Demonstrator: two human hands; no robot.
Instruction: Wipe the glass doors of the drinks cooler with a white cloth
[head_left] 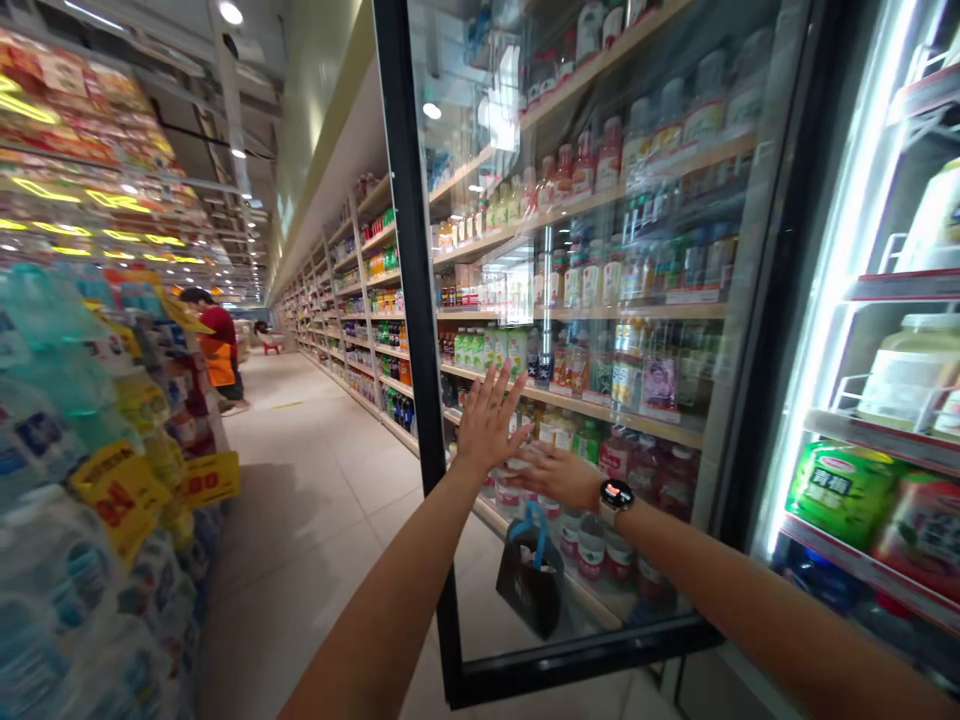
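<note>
A glass cooler door (480, 620) with a black frame stands swung out in front of me. My left hand (489, 422) is raised at the glass with fingers spread; whether the palm touches the pane I cannot tell. Just right of it and slightly lower, my right hand (564, 476) stretches its fingers flat toward the same pane. A watch (615, 493) with a lit round face is on my right wrist. Neither hand holds anything. Through the glass, a black bag (529, 590) with blue handles shows on the floor, below my hands.
Lit cooler shelves (885, 288) with jugs and a green pack (844, 492) are at the right. Long drink shelves run along the aisle beyond the door. Stacked bottles (67, 390) with yellow price signs (120, 500) line the left. Farther down the aisle is a person (217, 340).
</note>
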